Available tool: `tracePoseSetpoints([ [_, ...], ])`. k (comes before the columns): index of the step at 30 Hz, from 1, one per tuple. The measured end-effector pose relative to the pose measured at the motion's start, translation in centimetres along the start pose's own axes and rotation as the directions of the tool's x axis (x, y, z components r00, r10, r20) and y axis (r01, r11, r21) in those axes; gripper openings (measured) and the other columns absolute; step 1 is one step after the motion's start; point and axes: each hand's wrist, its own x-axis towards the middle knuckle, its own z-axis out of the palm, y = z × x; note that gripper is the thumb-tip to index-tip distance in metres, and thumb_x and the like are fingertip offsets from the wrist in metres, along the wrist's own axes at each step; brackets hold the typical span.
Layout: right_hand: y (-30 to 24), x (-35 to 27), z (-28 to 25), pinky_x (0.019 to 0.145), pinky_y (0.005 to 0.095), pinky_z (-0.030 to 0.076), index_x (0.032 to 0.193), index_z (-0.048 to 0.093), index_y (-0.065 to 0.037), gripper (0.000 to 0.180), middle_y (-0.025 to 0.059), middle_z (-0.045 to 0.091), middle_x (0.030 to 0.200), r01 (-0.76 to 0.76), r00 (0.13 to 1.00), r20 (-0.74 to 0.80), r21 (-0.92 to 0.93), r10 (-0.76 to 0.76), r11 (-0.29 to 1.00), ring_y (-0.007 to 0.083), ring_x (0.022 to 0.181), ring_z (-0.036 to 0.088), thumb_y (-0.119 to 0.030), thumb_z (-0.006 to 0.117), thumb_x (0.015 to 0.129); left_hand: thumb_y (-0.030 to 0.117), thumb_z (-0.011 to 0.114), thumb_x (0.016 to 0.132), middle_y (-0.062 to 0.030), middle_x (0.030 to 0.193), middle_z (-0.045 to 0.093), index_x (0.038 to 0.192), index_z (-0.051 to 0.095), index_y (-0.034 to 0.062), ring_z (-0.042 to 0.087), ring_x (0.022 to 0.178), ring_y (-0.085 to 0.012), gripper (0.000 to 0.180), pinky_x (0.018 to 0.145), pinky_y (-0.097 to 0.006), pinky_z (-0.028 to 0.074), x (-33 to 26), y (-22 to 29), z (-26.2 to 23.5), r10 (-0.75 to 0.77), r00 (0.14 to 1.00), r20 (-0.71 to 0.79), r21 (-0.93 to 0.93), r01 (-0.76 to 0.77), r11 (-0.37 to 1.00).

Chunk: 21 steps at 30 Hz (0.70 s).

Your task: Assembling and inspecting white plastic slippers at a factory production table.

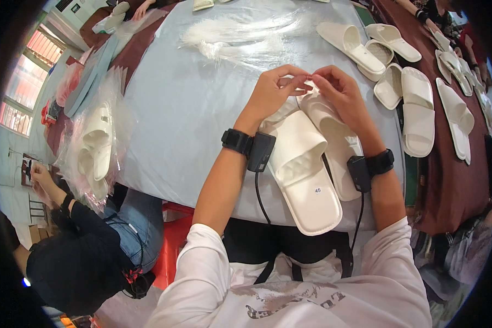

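Observation:
A pair of white open-toed slippers lies in front of me at the table's near edge, heels toward me. The left slipper [302, 177] carries a small round sticker on its heel, and its heel end juts past the edge. Partly beneath it is the right slipper [339, 134]. Over the toe ends, my left hand [279, 90] and my right hand [338, 90] meet with fingertips pinched together. Whatever sits between those fingertips is too small to make out. Each wrist wears a black strap with a small box and cable.
Clear plastic bags [240, 41] lie spread at the far side of the grey-blue table [175, 126]. Several white slippers [418, 109] rest along the right side. At the left, a person in black [74, 251] sits near bagged slippers [97, 142].

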Motion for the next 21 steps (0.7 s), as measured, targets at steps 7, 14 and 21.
tracePoseSetpoints([
  [7,-0.6,-0.1,0.1,0.073,0.0252,0.048,0.104,0.067,0.002,0.02,0.0039,0.068,0.085,0.033,0.999,0.017,-0.159,-0.031,0.987,0.0078,0.077,0.057,-0.017,0.066,0.1,0.004,0.075,0.088,-0.006,0.099,0.076,0.1,0.078,0.0073,0.07,0.085,-0.0158,0.013,0.069,-0.029,0.055,-0.2,1.5,0.2,0.393,0.918,0.057,0.571,-0.353,0.741],
  [14,-0.7,-0.1,0.2,0.072,0.0267,0.047,0.099,0.064,0.002,0.02,0.0023,0.064,0.08,0.05,0.998,0.04,-0.151,-0.044,0.987,0.0083,0.076,0.055,-0.017,0.062,0.102,0.004,0.078,0.084,-0.0074,0.091,0.076,0.097,0.079,0.0068,0.071,0.081,-0.0166,0.013,0.071,-0.029,0.055,-0.1,1.1,0.5,0.469,0.881,0.065,0.516,-0.432,0.74],
  [21,-0.5,0.2,0.1,0.071,0.0278,0.046,0.095,0.061,0.002,0.018,0.0017,0.06,0.077,0.11,0.994,0.027,-0.198,-0.106,0.974,0.0083,0.074,0.052,-0.015,0.06,0.099,0.007,0.076,0.088,-0.005,0.092,0.076,0.099,0.076,0.0059,0.071,0.087,-0.014,0.011,0.076,-0.03,0.055,-0.2,1.7,0.6,0.252,0.967,0.022,0.494,-0.23,0.838],
])
